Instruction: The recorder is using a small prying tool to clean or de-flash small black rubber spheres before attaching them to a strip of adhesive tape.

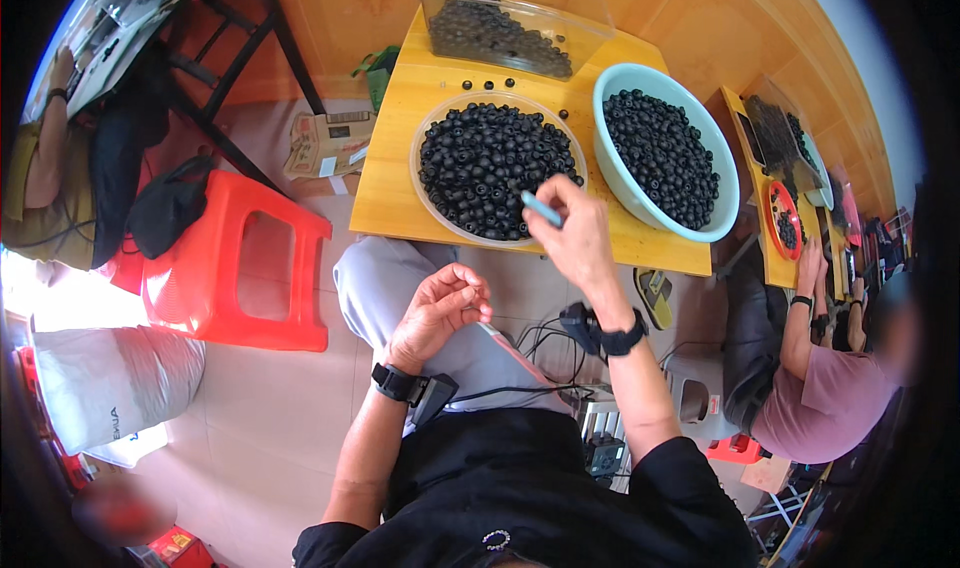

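My right hand [578, 236] pinches a short light-blue stick-like tool [541, 209] over the near right edge of a shallow round tray [417, 173]. Black round beads [490, 158], some with visible holes, are heaped in that tray. Closer to my body, my left hand [440, 313] is closed, thumb pressed to the fingers; whatever it may hold is too small to make out. Just under it a narrow pale and pink strip [512, 348] slants across my lap. Right of the tray stands a light-blue basin [722, 223] of similar black beads.
A clear plastic box [520, 53] of beads sits at the back of the yellow table [385, 193], with a few loose beads before it. A red stool [245, 258] stands left. Cables [550, 353] hang below. People sit at both sides; a slipper [654, 298] lies beneath.
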A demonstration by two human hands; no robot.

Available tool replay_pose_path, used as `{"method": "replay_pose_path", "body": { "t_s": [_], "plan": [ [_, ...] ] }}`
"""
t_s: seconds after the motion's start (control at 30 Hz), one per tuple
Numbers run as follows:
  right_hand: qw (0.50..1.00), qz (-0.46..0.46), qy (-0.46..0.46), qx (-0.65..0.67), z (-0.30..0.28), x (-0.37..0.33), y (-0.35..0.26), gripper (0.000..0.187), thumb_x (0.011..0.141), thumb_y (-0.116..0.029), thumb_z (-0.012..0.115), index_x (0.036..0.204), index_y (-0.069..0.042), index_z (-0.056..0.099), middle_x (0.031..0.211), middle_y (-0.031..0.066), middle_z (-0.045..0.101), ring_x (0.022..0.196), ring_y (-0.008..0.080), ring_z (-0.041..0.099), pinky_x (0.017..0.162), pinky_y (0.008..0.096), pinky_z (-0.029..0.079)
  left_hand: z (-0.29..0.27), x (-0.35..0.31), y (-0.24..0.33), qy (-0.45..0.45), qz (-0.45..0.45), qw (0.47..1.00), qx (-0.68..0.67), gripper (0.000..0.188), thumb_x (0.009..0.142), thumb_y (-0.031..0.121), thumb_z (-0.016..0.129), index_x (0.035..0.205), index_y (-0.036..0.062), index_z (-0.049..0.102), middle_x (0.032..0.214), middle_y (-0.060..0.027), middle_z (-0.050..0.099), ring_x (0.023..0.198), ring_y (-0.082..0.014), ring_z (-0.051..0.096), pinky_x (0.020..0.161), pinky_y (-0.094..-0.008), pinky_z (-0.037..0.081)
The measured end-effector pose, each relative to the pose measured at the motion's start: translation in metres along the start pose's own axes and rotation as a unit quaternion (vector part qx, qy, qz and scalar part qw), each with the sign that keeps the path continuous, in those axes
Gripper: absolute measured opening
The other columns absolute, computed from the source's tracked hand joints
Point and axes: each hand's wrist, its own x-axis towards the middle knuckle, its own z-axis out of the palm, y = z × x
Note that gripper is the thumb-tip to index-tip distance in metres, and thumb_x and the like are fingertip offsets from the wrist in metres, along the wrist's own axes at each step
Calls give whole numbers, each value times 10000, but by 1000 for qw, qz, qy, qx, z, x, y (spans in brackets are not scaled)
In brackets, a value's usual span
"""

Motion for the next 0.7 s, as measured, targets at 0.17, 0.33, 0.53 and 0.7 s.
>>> {"method": "replay_pose_path", "body": {
  "t_s": [0.17,0.33,0.53,0.7],
  "plan": [
    [955,51,-120,265,23,-63,-9,96,794,0,643,798,-17,549,695,-28,558,627,28,507,538,203,424,3,-1,-3,18,28,999,-31,272,912,108,561,1169,21,551,1015,-61,612,924,-171,609,822,-323,507],
    [948,116,-98,279,38,-79,-11,104,792,-7,663,846,-15,575,657,-38,540,611,19,484,531,195,406,-1,-1,-10,22,37,999,-2,271,898,108,584,1157,29,571,1046,-66,624,963,-164,599,866,-332,489],
    [970,30,-68,233,41,-83,-10,125,780,-14,683,885,-4,616,723,5,557,595,44,482,509,217,390,-7,-1,-9,4,60,998,-13,224,870,111,622,1079,41,580,1045,-77,622,974,-175,590,885,-337,468],
    [978,7,-61,201,24,-92,-13,183,772,-45,684,943,7,645,788,40,548,624,101,486,537,241,387,-7,-1,-9,1,62,998,-31,208,834,60,655,1027,44,581,955,-93,639,831,-159,623,776,-281,509]
  ]
}}
